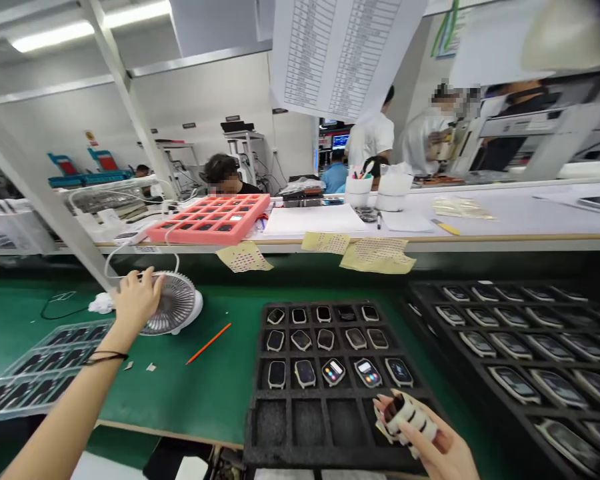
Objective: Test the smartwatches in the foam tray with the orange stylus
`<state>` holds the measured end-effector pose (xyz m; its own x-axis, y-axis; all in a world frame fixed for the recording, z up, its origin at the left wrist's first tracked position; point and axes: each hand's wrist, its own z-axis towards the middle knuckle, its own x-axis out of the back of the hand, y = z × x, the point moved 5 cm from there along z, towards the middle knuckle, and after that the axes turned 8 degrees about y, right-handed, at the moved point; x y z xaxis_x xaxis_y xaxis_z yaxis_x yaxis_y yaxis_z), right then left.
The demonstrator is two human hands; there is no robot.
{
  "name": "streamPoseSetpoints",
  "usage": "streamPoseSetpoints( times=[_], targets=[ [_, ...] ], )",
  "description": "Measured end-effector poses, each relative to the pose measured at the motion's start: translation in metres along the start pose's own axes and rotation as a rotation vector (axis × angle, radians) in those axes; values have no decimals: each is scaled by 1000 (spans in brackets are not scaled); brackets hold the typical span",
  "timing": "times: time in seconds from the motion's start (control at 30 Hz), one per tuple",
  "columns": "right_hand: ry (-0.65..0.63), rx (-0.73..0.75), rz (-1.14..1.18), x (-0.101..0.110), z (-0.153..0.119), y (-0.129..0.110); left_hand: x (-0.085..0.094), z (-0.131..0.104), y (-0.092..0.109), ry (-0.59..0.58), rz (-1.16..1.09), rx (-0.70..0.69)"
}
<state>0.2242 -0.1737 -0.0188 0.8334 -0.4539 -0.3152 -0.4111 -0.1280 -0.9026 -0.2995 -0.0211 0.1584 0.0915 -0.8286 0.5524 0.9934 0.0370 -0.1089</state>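
My left hand (pixel 137 300) is stretched out at the white desk fan (pixel 175 303), fingers spread over the edge of its grille. Whether it presses on the fan I cannot tell. My right hand (pixel 443 443) is closed around a stack of smartwatches (pixel 413 420) with pale cases, above the front right of a black foam tray (pixel 273 427). Several smartwatches (pixel 305 373) lie in the tray's back three rows, and two of them (pixel 334 372) have lit, colourful screens. Bare foam shows in front-row compartments.
Another black tray of smartwatches (pixel 517 347) stands at the right. An orange pencil (pixel 209 343) lies on the green mat (pixel 180 393). Clear plastic trays (pixel 50 363) are at left. A shelf (pixel 460 243) crosses behind, carrying a pink foam tray (pixel 205 233); several people work beyond.
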Motion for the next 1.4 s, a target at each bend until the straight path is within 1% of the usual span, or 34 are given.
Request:
streamPoseSetpoints(
  times=[0.03,0.07,0.1,0.13,0.2,0.27,0.3,0.33,0.37,0.4,0.47,0.5,0.57,0.7,0.77,0.83,0.9,0.97,1.07,1.13,1.2,1.3,1.4],
  targets=[
    [17,8,17,-1,-2,-2,3,1,19,41,56,36],
    [28,23,35,-1,-4,-5,2,0,47,23,56,8],
    [34,42,52,-2,-6,-8,1,-1,81,-2,0,-46],
    [37,63,68,-3,-8,-11,1,-6,119,-28,-90,-104],
    [40,98,91,-2,-10,-16,2,-23,203,-149,-339,-291],
    [60,108,105,3,-11,-19,7,-48,285,-295,-588,-486],
    [73,106,113,6,-11,-19,11,-62,320,-355,-697,-565],
    [85,101,122,9,-11,-20,15,-74,350,-406,-796,-635],
    [94,94,133,13,-11,-20,18,-84,375,-449,-872,-685],
    [101,87,144,18,-11,-20,20,-92,396,-482,-930,-724],
    [109,73,160,26,-10,-20,19,-103,424,-544,-991,-770],
    [114,67,164,30,-10,-21,17,-106,433,-568,-1000,-783],
    [129,60,174,38,-10,-21,9,-111,446,-602,-990,-800],
    [156,57,204,51,-6,-19,-1,-118,457,-597,-940,-843],
    [153,64,212,55,-4,-18,1,-122,459,-583,-930,-895],
    [149,54,208,57,-2,-17,8,-125,458,-582,-947,-971],
    [154,26,196,59,0,-14,15,-122,455,-586,-978,-1003],
    [155,13,195,59,0,-13,18,-115,450,-594,-989,-947],
    [131,38,211,56,-1,-14,15,-104,445,-616,-968,-815],
    [121,44,214,54,-2,-14,13,-102,445,-640,-974,-789],
    [119,38,215,52,-4,-13,15,-101,447,-659,-1010,-787],
    [99,51,221,46,-4,-15,29,-98,443,-703,-1137,-765],
    [22,59,209,32,-1,-15,52,-95,427,-818,-1325,-735]
  ],
)
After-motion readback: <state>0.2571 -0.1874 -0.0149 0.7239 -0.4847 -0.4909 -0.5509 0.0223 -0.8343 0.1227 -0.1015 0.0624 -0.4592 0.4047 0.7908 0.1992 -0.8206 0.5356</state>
